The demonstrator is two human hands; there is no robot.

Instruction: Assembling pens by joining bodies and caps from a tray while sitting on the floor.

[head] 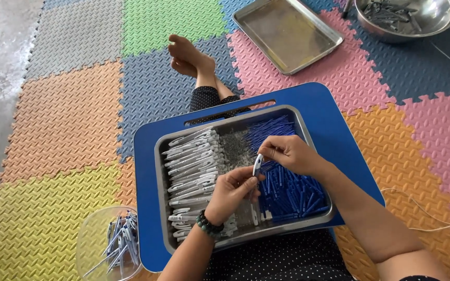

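Two hands over the steel tray (308, 136) on the lap desk (334, 112), left hand (233, 190) and right hand (287, 153) both pinching one pen barrel (257, 164); a slipped grip likely drops it among blue parts (292, 190).

Both forearms reach in from the near edge. The left hand (231, 191) and right hand (287, 153) meet, fingers pinched together.

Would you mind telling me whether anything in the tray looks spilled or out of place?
Nothing stands out. In the tray, white barrels lie stacked left, blue parts heaped right, and both hands, left and right, hold one pen.
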